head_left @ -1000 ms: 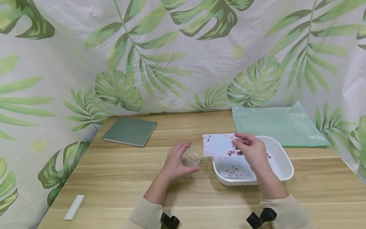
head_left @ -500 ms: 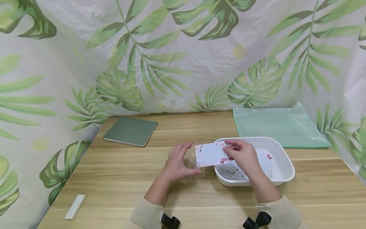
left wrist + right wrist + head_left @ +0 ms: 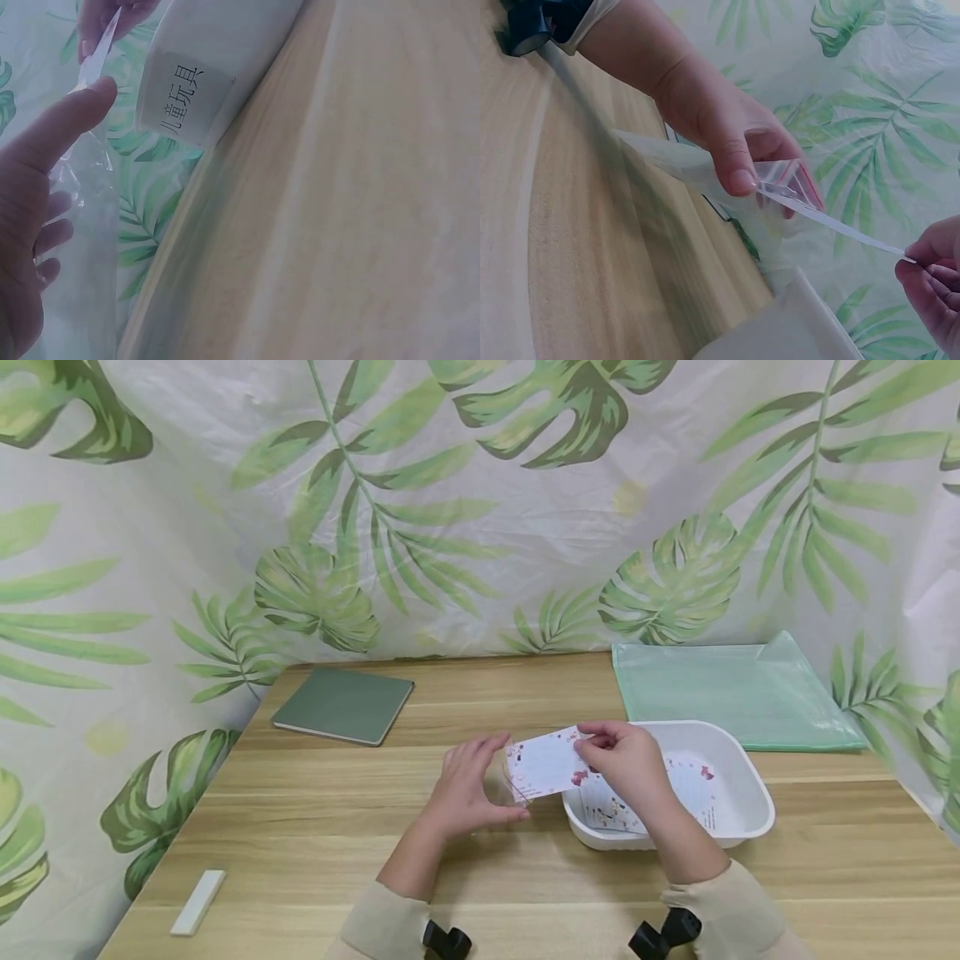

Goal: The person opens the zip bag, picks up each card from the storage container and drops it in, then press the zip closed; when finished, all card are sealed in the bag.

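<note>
My right hand (image 3: 630, 764) pinches the right end of a white card (image 3: 542, 764) printed with small flowers and lines. My left hand (image 3: 468, 781) holds a clear zip bag (image 3: 679, 161) with its mouth spread between thumb and fingers. A red line runs along the bag's mouth, seen in the right wrist view. The card's left end sits in that mouth; how deep it reaches I cannot tell. Below the right hand stands a white plastic bin (image 3: 753, 793), with more printed cards (image 3: 607, 806) lying in it. The right hand partly hides them.
A green notebook (image 3: 341, 706) lies at the back left, and a pale green mesh pouch (image 3: 727, 693) at the back right behind the bin. Near the left front is a small white bar (image 3: 198, 902). A label (image 3: 187, 97) with Chinese characters is on the bin's side.
My right hand has moved left and slightly down, carrying the card from over the bin to the bag's mouth. The left hand has stayed nearly still.
</note>
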